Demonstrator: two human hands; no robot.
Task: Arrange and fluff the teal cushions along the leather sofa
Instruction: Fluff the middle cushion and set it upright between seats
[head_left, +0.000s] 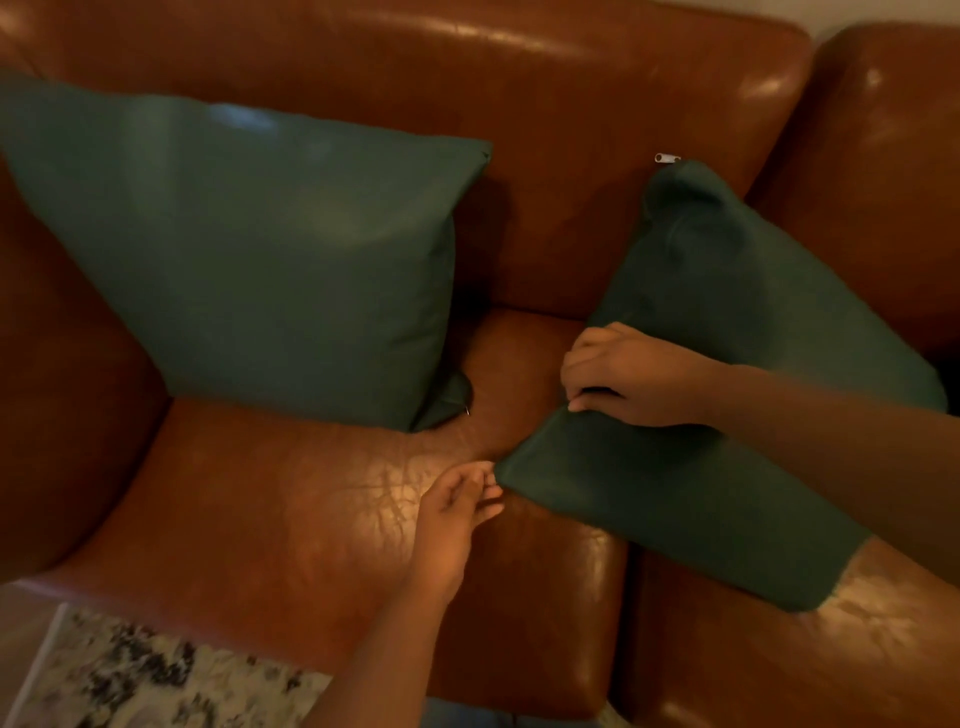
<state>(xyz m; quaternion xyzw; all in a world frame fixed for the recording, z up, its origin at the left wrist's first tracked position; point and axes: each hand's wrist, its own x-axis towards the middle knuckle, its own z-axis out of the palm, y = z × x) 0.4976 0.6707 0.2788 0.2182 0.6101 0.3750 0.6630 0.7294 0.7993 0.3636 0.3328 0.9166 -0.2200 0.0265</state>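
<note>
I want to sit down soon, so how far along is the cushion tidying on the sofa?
About halfway. Done: the left cushion stands plump against the sofa back. In hand: the right cushion lies slumped and dented across the seat gap; the right hand grips its edge, and the left hand fingers its near corner. Left: fluff it and stand it up against the back.

Domestic living room. Evidence: brown leather sofa (291, 499) with padded back and arm, two teal cushions (249, 260) on the seat, patterned rug (130, 670) on the floor, near left.
</note>
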